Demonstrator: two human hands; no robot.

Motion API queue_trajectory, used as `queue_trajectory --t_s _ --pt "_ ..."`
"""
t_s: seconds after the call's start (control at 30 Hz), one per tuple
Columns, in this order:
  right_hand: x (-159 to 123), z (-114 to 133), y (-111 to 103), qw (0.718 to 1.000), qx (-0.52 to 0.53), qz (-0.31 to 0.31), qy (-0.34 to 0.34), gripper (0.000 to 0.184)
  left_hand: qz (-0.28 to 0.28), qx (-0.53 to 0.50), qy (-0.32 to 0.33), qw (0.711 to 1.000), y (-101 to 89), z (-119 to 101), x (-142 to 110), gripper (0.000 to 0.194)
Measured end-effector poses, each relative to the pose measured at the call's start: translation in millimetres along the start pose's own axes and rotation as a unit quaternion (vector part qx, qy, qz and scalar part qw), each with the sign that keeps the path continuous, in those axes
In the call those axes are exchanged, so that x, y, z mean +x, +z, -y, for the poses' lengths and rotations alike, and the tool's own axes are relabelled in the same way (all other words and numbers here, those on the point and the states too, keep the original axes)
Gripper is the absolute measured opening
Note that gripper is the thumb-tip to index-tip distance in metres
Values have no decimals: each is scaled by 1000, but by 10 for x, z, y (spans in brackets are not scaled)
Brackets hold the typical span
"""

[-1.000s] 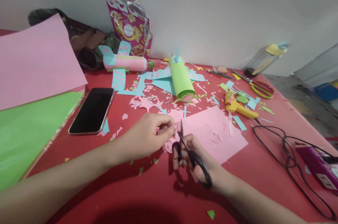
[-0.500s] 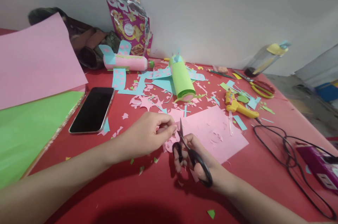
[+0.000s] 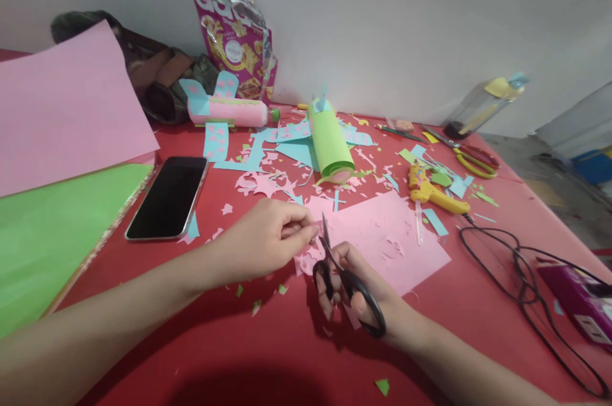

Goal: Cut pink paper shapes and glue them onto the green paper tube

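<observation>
My right hand [image 3: 356,288] grips a pair of black-handled scissors [image 3: 359,297], thumb and fingers through the loops. The blades point up and away from me, slightly parted, close to my left fingertips. My left hand [image 3: 275,234] is closed in a pinch on a small piece of pink paper [image 3: 315,225], mostly hidden by the fingers. Below and between the hands are pink paper scraps [image 3: 308,262]. A larger pink sheet [image 3: 396,246] lies flat under and beyond my right hand, with cuttings on it.
Beyond my hands are a green paper-wrapped tube [image 3: 331,145] with blue wings and a pink-wrapped bottle [image 3: 234,113]. A phone [image 3: 168,199] lies left. To the right are a yellow glue gun [image 3: 437,195], its black cable [image 3: 519,285] and red-and-yellow-handled scissors [image 3: 475,160].
The scissor blades have tilted slightly left toward my left fingertips, and the fingers in the lower loop have shifted a little. My left hand keeps its pinch almost in place.
</observation>
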State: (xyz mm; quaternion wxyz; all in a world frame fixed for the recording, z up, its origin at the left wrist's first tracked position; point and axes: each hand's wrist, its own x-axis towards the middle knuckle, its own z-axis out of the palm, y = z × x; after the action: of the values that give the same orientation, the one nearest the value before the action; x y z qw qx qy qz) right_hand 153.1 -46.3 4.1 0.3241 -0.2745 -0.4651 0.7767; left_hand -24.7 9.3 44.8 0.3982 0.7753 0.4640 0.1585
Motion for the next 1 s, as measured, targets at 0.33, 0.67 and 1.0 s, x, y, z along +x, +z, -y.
queue_trajectory --t_s 0.33,0.67,1.0 --pt "-2 -17 -3 1000 0 0 -9 39 7 -23 -8 1000 -13 1 -16 30" --pt "0 -24 -8 1000 -3 -13 3 40 15 -63 -18 998 0 6 -15 29" --pt "-4 -22 1 1000 -6 -23 -6 39 9 -102 -22 995 71 22 -20 31"
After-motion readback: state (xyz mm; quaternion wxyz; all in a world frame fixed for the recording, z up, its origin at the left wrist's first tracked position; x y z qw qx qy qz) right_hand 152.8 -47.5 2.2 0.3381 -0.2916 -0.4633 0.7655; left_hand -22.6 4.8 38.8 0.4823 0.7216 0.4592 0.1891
